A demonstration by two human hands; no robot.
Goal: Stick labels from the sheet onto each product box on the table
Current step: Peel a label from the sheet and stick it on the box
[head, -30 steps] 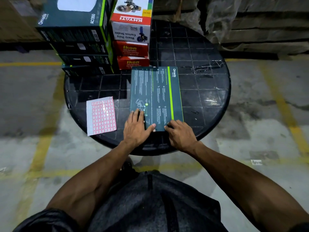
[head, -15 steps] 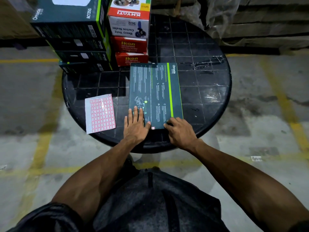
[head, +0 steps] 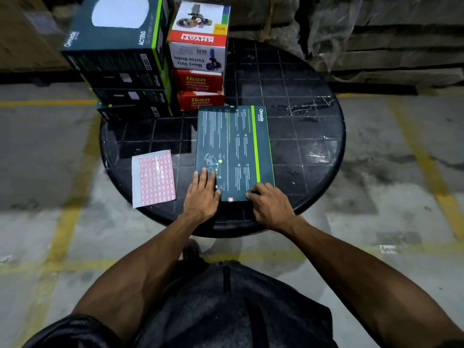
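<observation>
A flat dark green box (head: 233,149) with a lime stripe lies in the middle of the round black table (head: 313,136). A small pink label (head: 230,199) is stuck at the middle of its near edge. My left hand (head: 202,194) lies flat with straight fingers on the box's near left corner. My right hand (head: 271,207) has its fingers bent over the box's near right corner, gripping it. The label sheet (head: 153,178), white with rows of pink labels, lies on the table left of the box, apart from both hands.
At the table's back left stands a stack of dark green boxes (head: 125,79). Beside it are two red Ikon boxes (head: 199,90) with a red and white carton-sealer box (head: 198,38) on top. Concrete floor with yellow lines surrounds the table; wrapped pallets stand behind.
My right hand slid right along the box's near edge, away from the left thumb. That uncovered the pink label stuck between my hands. The left hand stayed flat on the box.
</observation>
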